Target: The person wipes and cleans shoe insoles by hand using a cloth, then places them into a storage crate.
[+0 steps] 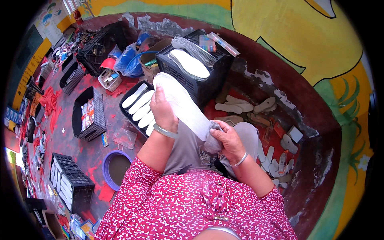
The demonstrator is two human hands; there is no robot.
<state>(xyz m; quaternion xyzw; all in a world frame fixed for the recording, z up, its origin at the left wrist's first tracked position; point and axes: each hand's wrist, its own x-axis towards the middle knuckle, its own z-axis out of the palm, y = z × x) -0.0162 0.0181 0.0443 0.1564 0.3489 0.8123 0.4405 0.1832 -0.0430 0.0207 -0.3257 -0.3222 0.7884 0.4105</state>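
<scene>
A large white insole (183, 105) slants across the middle in front of my lap. My left hand (163, 110) is closed on its left edge, the thumb lying on the top face. At the insole's lower right end, my right hand (229, 141) is closed round a bunched grey cloth (214, 139), which presses against that end. The cloth hides that tip of the insole, and the fingers under both hands are mostly out of sight. Just beyond my left hand, a black tray (125, 105) holds several white insoles (141, 106) side by side.
Ahead stands a black crate (172, 66) bearing another insole (189, 64) and a grey cord bundle (194, 50). Loose soles (240, 106) lie by the wall at right. On the left are a purple basin (107, 170), a woven basket (98, 128) and a crate of insoles (82, 182).
</scene>
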